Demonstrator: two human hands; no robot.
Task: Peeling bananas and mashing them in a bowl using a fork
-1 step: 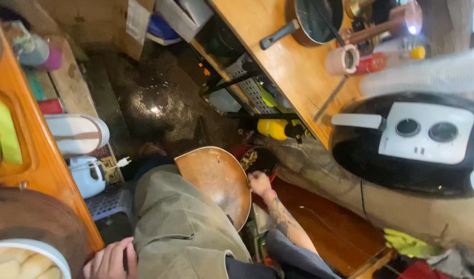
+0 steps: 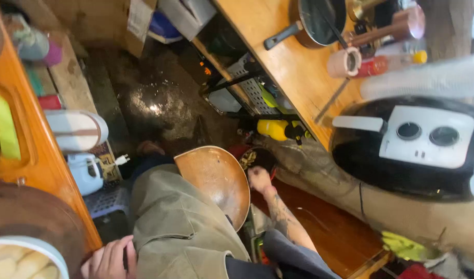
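Right hand (image 2: 260, 178): reaches down below the wooden surface (image 2: 294, 62) on the right, forearm stretched out, fingers curled at the edge of a dark, round pot (image 2: 253, 157) on the floor; whether the fingers pinch its rim or only touch it, I cannot tell.
Left hand (image 2: 109, 258): low at the bottom edge, just beside the orange surface (image 2: 46, 155) on the left, fingers bent and loosely together, holding nothing that shows.
Wooden bowl (image 2: 216, 181): wide, round, brown, tilted on its side against the olive trouser leg (image 2: 180, 227), between that leg and the right hand, its hollow facing up toward the camera.
Dark pot: just beyond the bowl's rim, beside a yellow bottle (image 2: 273, 129) that lies under the right surface.
Right surface: carries a frying pan (image 2: 314, 20) with a dark handle, a roll of tape (image 2: 344, 63), a red bottle (image 2: 376, 64) and a black oven-like appliance (image 2: 407, 147) with a white panel and two knobs.
Left surface: carries pale green slices (image 2: 4, 129) in a shallow tray; a white bowl (image 2: 25, 258) with pale pieces sits at the bottom corner.
Floor (image 2: 154, 103): dark and wet-looking, with a white jug (image 2: 84, 173) and a plug near it.
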